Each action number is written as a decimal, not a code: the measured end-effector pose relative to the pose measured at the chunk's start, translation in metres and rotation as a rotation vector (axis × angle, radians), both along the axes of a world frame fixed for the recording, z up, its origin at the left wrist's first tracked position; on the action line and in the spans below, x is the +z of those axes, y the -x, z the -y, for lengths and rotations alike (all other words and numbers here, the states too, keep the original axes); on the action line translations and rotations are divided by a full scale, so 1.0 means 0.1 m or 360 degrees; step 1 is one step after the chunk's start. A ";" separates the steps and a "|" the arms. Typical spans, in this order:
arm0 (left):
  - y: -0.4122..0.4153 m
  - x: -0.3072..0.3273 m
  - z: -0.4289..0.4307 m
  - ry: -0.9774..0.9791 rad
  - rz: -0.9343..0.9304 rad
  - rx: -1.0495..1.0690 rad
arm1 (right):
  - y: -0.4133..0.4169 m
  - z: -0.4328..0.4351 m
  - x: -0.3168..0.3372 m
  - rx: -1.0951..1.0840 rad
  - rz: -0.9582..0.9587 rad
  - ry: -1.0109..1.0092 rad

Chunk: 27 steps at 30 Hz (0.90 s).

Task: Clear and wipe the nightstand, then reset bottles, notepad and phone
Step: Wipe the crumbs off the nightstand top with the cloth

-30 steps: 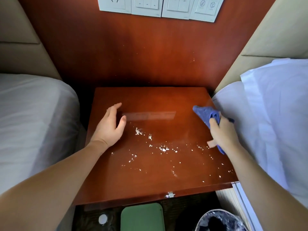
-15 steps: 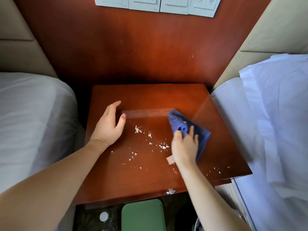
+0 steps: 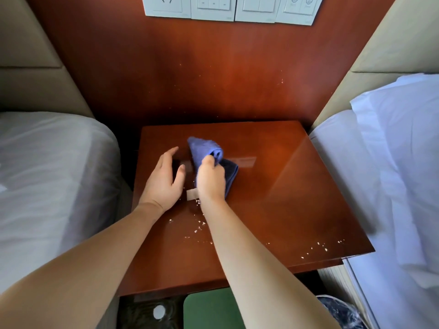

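The right hand grips a blue cloth. Its fingers are curled round the bunched fabric and the back of the hand faces up. The cloth lies on the top of the nightstand. One rolled end sticks out beyond the fingertips, away from the person, and a flat darker fold shows at the outer side of this hand.

The left hand is just beside the right one, with a narrow gap between them. It is open, with the fingers straight and close together and the thumb a little apart, pointing toward the cloth. It rests on the wooden top, but I cannot tell if the whole palm touches the wood.

A small pale strip shows in the gap between the two hands, at the thumb side of the right wrist. What it is I cannot tell. White crumbs are scattered on the top nearer to the person than both hands, along the right forearm. More of them lie well to the right of the right hand, near the front edge of the nightstand.

Beyond the fingertips stands a wooden wall panel, and high on it is a row of white switch plates. A white bed is on the outer side of the left arm, and white bedding is on the outer side of the right arm. Under the forearms, below the front edge, there are a green object and a bin with a dark liner.
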<state>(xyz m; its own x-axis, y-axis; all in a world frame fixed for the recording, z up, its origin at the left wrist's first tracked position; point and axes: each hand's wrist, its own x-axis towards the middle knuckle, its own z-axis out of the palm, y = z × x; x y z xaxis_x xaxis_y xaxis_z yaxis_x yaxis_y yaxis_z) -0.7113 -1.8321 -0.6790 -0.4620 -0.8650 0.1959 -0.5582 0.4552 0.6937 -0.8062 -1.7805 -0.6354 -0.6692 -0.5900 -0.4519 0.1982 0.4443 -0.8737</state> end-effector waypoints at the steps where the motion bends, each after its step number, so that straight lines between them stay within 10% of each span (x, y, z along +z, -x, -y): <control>1: -0.01 -0.01 0.00 0.0006 -0.0002 -0.0011 | 0.08 -0.02 0.03 -0.0156 0.0162 0.0065; 11: -0.01 -0.02 0.00 -0.0026 0.0050 -0.0013 | 1.45 -0.86 0.38 -0.0549 -0.0010 0.0573; 18: -0.02 -0.01 0.00 -0.0032 0.0014 -0.0085 | 1.83 -1.98 0.42 -0.0622 -0.0774 -0.0024; 27: -0.12 0.10 -0.22 -0.0012 -0.0247 0.0027 | 1.43 -2.58 -0.04 -0.0247 -0.0898 -0.0468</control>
